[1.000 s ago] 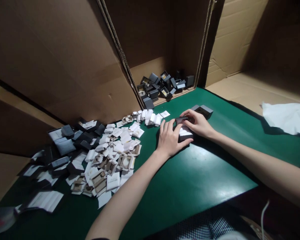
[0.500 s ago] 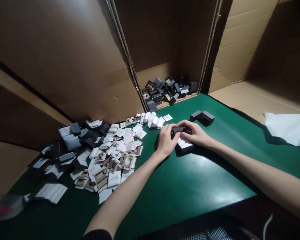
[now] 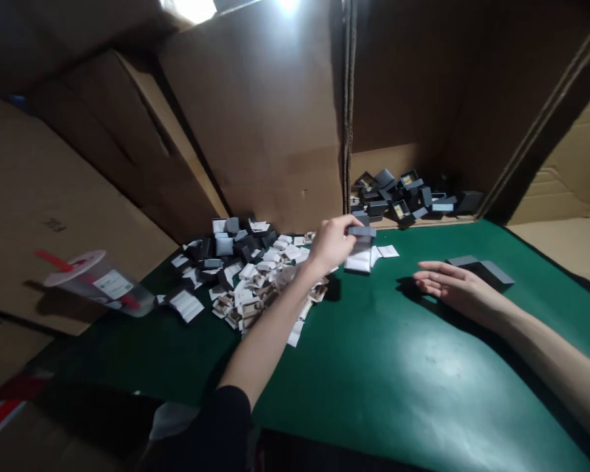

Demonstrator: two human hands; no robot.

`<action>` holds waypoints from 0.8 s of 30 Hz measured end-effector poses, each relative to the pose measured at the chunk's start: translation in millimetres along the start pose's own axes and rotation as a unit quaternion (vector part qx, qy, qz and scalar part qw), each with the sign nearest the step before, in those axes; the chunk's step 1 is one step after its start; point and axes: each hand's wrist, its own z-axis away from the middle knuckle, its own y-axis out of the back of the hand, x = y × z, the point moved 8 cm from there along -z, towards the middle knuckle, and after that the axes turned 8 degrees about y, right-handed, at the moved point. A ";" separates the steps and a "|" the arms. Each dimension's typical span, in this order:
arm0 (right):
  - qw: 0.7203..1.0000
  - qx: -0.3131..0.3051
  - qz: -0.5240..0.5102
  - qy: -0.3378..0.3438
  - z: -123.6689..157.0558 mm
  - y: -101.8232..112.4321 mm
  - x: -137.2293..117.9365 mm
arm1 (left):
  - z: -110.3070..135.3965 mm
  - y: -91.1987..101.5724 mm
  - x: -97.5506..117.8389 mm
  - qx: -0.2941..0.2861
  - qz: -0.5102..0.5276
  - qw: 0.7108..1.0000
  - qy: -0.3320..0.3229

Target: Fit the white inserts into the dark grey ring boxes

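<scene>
My left hand (image 3: 330,244) is stretched forward and raised, with its fingers closed on a small dark box (image 3: 362,231). The box is held above the far edge of the green mat (image 3: 373,367), in front of the big cardboard carton (image 3: 413,98). A white insert (image 3: 358,257) shows just under the box; I cannot tell whether it belongs to it. My right hand (image 3: 447,285) lies flat on the mat with fingers spread and nothing in it. Two dark box halves (image 3: 479,269) sit right behind it.
A heap of white and tan inserts (image 3: 258,282) and dark boxes (image 3: 229,239) covers the mat's left part. More small dark boxes (image 3: 406,193) lie inside the carton. A plastic cup with a red straw (image 3: 96,285) lies on its side at left. Cardboard walls surround everything.
My left hand has lifted the dark box and carried it forward toward the carton. My right hand let go and now rests flat. The camera has swung left and up.
</scene>
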 end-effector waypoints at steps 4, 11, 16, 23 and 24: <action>0.992 0.104 -0.064 -0.021 0.6 12.0 0.6 | -11.4 78.9 -39.6 0.110 -0.003 0.993 0.041; 0.988 0.130 -0.081 -0.024 -0.7 12.7 0.6 | 17.1 161.9 -154.0 0.215 0.062 0.917 0.330; 0.988 0.133 -0.075 -0.032 -0.9 15.0 4.8 | 21.7 194.5 -159.0 0.338 0.112 0.900 0.253; 0.989 0.138 -0.036 -0.024 -2.9 22.0 8.4 | 4.7 186.9 -148.9 0.291 -0.039 0.940 0.174; 0.990 0.138 -0.026 -0.018 -3.6 23.6 8.7 | 4.5 186.0 -151.4 0.289 -0.054 0.940 0.172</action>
